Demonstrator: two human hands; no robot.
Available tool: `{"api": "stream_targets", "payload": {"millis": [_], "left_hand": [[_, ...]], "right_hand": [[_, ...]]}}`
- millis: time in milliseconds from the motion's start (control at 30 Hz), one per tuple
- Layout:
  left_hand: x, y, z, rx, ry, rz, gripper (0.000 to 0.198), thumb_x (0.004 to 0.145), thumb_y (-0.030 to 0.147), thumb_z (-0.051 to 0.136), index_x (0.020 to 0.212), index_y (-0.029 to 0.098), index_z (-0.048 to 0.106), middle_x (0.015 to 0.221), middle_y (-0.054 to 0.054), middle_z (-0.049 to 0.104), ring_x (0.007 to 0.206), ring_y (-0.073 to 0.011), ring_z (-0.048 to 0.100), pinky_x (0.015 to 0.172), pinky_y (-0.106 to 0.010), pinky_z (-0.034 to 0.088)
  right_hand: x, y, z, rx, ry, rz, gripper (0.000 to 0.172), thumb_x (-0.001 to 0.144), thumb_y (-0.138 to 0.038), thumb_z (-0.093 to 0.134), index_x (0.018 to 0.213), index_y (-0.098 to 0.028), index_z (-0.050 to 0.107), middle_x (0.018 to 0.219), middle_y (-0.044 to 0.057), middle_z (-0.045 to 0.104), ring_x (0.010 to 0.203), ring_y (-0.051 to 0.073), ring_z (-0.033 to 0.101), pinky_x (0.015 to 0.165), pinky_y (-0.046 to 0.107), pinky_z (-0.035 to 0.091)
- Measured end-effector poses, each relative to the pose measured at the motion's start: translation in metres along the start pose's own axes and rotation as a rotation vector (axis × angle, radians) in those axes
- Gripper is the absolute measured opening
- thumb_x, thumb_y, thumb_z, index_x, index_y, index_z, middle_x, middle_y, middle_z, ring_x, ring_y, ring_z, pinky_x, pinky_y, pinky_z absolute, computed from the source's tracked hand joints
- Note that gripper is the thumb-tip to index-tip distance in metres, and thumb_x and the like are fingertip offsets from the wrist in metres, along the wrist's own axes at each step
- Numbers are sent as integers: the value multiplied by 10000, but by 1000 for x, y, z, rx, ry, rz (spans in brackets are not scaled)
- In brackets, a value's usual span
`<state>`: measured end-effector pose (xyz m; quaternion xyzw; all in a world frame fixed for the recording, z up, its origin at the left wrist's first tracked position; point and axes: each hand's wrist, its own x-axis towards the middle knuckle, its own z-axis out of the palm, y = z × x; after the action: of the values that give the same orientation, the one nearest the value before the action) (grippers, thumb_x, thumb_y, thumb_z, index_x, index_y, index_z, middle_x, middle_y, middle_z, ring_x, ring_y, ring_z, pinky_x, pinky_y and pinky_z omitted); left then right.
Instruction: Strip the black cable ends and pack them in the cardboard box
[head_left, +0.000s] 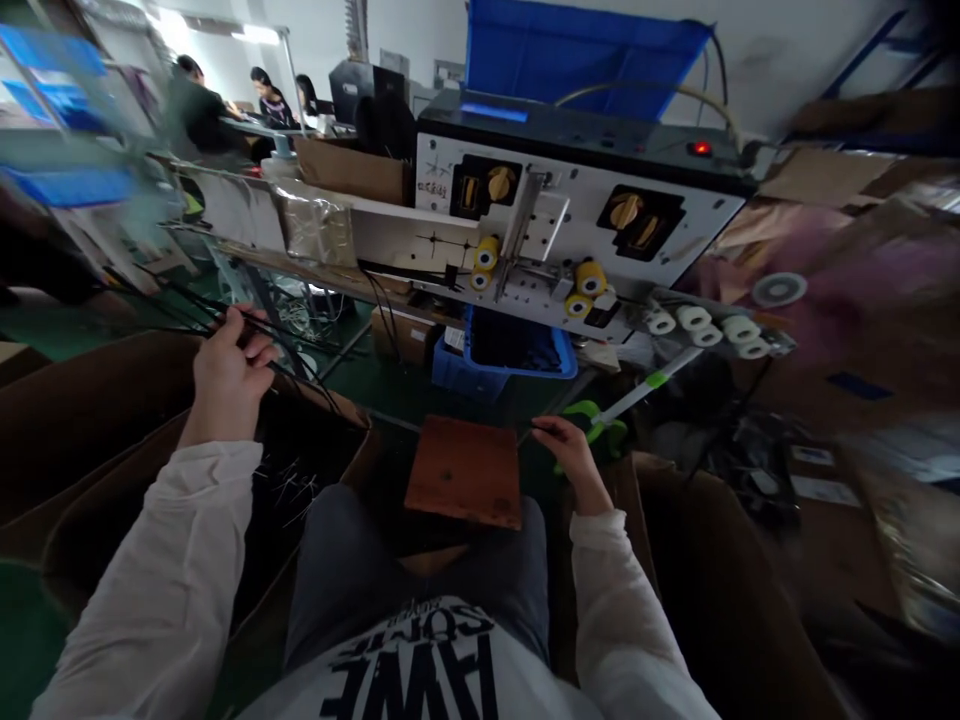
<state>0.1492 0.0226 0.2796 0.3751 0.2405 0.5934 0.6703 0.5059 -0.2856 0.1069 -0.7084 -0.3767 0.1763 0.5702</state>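
Right below the wire machine, your left hand is up with a fairly wide grip, fingers curled around a bunch of long black wires. Your right hand shows a narrow grip, fingertips pinched on one thin dark wire, though it's tiny from here. Between them, one reddish-brown board lies across your knees, below the machine. Two cardboard boxes sit either side of you in front of the machine: the left box holds short wire pieces, the right box is beside your right hand. On the machine, count four yellow rollers, five white rollers and one lit red lamp. One blue crate sits beneath it on the green floor. Three people work at a bench beyond its far left end.
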Motion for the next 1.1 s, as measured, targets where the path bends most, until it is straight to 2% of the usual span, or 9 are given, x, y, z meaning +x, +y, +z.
{"api": "stream_targets", "payload": {"millis": [100,200,267,367,533,633,733,933,1100], "left_hand": [[-5,2,5,-37,-34,6,255,929,177,417,745,187,593,627,65,593,370,-20,247,350,-153,184],[-14,-3,16,-2,-91,2,178,903,209,493,760,181,595,646,53,612,370,-13,248,352,-159,163],[-23,-11,25,63,-159,-27,95,845,246,594,781,176,605,668,35,634,365,-6,252,353,-165,158],[-40,-32,42,149,-287,-104,209,737,330,707,810,152,625,693,-12,661,354,1,262,357,-171,151],[-73,-56,65,204,-420,-209,338,682,400,738,841,118,642,750,-78,695,363,8,282,374,-174,153],[-88,-58,69,220,-440,-255,342,689,406,731,846,114,646,769,-96,705,365,7,289,380,-177,162],[-95,-58,68,229,-437,-271,345,693,406,726,861,113,656,798,-110,711,364,8,286,381,-181,169],[-97,-61,65,245,-408,-212,358,709,406,710,893,101,681,839,-118,705,369,5,303,375,-193,161],[-90,-53,62,196,-311,-148,324,710,397,709,867,116,668,712,-49,646,378,0,306,373,-178,149]], "right_hand": [[-1,10,-3,-70,-59,-11,292,705,-411,665,882,-179,676,885,58,687,840,208,632,792,358,497],[-2,18,1,-270,-259,-8,212,707,-362,648,829,-194,691,854,59,702,838,235,649,823,404,495],[-1,13,13,-372,-361,-12,176,696,-323,655,817,-206,704,868,69,713,849,252,657,844,424,492],[1,-24,49,-282,-397,-100,236,770,-341,610,955,-218,692,997,76,701,933,240,649,861,397,495],[-2,-127,126,119,-444,-291,291,892,-383,499,1091,-210,622,1027,57,682,958,178,635,848,314,494],[-4,-162,156,152,-400,-385,288,901,-388,484,1047,-187,628,952,54,685,861,168,635,755,280,496],[-7,-173,170,106,-322,-440,258,873,-383,531,973,-175,646,878,49,685,759,162,621,693,267,481],[-10,-174,172,50,-203,-436,258,863,-372,538,822,-159,679,722,37,679,628,151,596,601,255,451],[2,-170,165,325,-150,-263,305,857,-423,542,935,-168,690,851,55,704,782,187,637,672,288,496]]}}
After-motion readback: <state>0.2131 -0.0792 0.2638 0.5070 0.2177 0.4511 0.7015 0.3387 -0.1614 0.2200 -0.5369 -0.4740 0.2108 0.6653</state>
